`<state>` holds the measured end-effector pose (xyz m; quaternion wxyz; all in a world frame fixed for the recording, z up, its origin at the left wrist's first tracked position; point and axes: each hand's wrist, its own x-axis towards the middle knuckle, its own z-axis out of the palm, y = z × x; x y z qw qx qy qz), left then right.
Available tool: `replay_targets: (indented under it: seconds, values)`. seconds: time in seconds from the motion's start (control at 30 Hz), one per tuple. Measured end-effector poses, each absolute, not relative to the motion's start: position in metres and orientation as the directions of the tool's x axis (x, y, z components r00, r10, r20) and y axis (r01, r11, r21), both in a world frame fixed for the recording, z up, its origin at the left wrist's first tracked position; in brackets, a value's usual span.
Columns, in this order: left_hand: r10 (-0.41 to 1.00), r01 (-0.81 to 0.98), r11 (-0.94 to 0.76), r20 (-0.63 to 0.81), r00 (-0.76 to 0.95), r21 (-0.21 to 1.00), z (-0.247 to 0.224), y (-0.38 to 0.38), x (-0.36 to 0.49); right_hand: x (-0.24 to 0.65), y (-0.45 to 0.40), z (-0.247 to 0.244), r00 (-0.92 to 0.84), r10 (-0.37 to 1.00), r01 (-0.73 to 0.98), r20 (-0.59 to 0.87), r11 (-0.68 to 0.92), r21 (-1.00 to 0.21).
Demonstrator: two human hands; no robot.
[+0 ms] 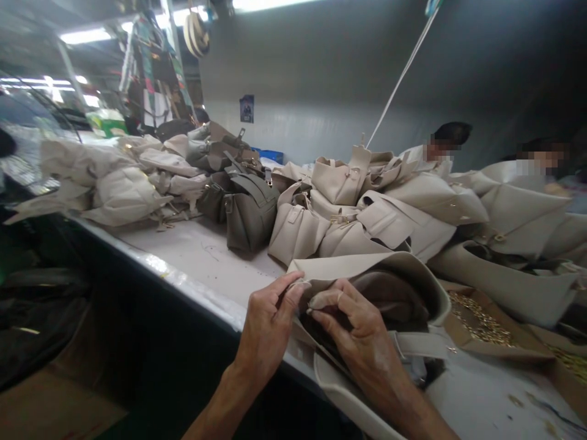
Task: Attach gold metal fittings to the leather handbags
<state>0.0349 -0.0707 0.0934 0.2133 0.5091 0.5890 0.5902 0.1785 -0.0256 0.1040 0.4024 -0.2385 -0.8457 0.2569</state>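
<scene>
A cream handbag (348, 266) lies at the table's front edge with its mouth open toward me, showing a brown lining (389, 293). My left hand (275, 305) pinches the bag's rim at its left corner between thumb and fingers. Just right of it, at the bag's opening, my right hand (353, 327) is closed in a pinch. Whatever sits between those fingertips is too small to make out. A cream strap (419, 345) sticks out beside my right wrist.
Cream handbags (298, 229) and dark grey ones (252, 211) are heaped behind. A cardboard tray (481, 321) of small gold metal pieces stands at right. Pale bags (123, 189) pile up at left. Two people (447, 143) (534, 162) are beyond the heap.
</scene>
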Motion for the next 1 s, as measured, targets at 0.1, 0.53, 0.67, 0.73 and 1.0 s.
replay_targets:
  seconds: [0.1,0.53,0.67,0.73,1.0]
  values:
    - [0.857,0.302,-0.225,0.336,-0.391,0.926,0.09,-0.068,0.033,0.174,-0.022,0.105,-0.56,0.615,0.223,0.554,0.757,-0.614]
    - [0.871,0.227,-0.231,0.305,-0.384,0.946,0.088,-0.066,0.033,0.162,-0.017,0.103,-0.583,0.632,0.281,0.511,0.747,-0.603]
    - [0.885,0.182,-0.23,0.283,-0.369,0.956,0.086,-0.063,0.031,0.161,-0.019,0.102,-0.536,0.669,0.306,0.515,0.722,-0.621]
    - [0.887,0.168,-0.221,0.27,-0.374,0.961,0.086,-0.063,0.03,0.16,-0.02,0.101,-0.531,0.677,0.315,0.51,0.716,-0.623]
    - [0.884,0.176,-0.191,0.247,-0.397,0.966,0.084,-0.061,0.032,0.156,-0.02,0.097,-0.474,0.706,0.377,0.526,0.702,-0.604]
